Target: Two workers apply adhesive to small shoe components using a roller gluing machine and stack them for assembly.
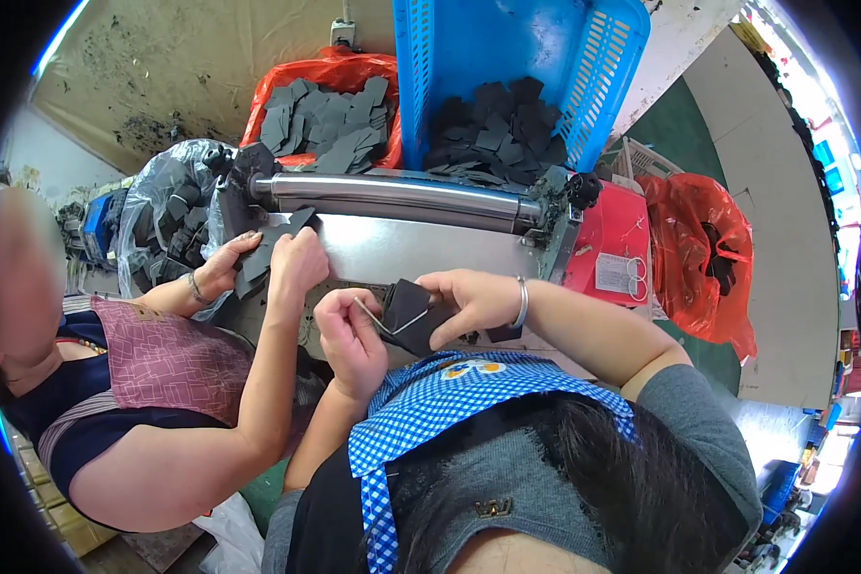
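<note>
In front of my apron, my right hand (474,301) grips a small stack of black flat pieces (409,308), thumb in front and fingers behind. A thin pale band (414,321), which looks like a rubber band, crosses the face of the stack. The fingers of my left hand (352,340) pinch this band at the stack's left side and pull part of it away. To my left, a co-worker's two hands (298,263) hold several dark grey cut pieces (258,263).
Ahead lies a machine with a shiny metal roller (397,199) over a pale plate (402,251). Behind it are a red bag (392,67) and a blue crate (631,57), both with dark pieces. A clear bag (148,182) stands left, another red bag (684,287) right.
</note>
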Available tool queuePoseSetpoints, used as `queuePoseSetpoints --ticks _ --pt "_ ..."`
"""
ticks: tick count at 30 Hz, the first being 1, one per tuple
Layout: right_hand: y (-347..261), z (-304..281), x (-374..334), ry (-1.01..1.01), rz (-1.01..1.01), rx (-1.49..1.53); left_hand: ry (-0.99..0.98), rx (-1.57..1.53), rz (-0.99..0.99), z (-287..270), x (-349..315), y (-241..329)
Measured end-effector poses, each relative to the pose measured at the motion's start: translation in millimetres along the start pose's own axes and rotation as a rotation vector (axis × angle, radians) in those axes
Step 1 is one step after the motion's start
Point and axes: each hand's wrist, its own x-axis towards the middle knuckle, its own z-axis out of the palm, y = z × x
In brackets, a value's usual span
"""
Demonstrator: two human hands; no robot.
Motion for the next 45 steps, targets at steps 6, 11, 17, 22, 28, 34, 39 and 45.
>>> queuePoseSetpoints --ticks 6,11,17,22,28,34,39,45 --pt "-11.7 -10.1 5.8 0.034 0.029 -1.345 -0.177 -0.562 -0.351 -13.5 8.8 23.3" --pt "-5.2 -3.6 -2.7 0.41 -0.299 -1.408 -0.537 -0.445 -0.449 -58.9 20.7 36.6" --pt "-6.8 -5.6 3.4 0.885 -0.572 -1.009 -0.645 0.451 -0.281 -35.6 -16.1 1.4" --pt "-3.3 14.0 10.2 0.75 -0.908 -1.145 -0.441 -1.306 -1.101 13.0 -20.3 -8.4" --pt "-1.7 18.3 8.5 0.551 -0.807 -1.182 -0.22 -1.518 -1.2 16.4 9.5 8.4" --pt "-2.7 13.6 0.2 0.462 -0.611 -1.124 -0.075 -1.146 -0.965 27.9 14.9 9.2" --pt "6.7 5.5 2.4 0.46 -0.335 -0.582 -0.118 -0.987 -0.884 27.6 12.6 -12.2" --pt "10.7 3.3 -2.3 0.52 -0.005 -0.292 -0.133 -0.744 -0.828 34.8 3.2 -31.8"
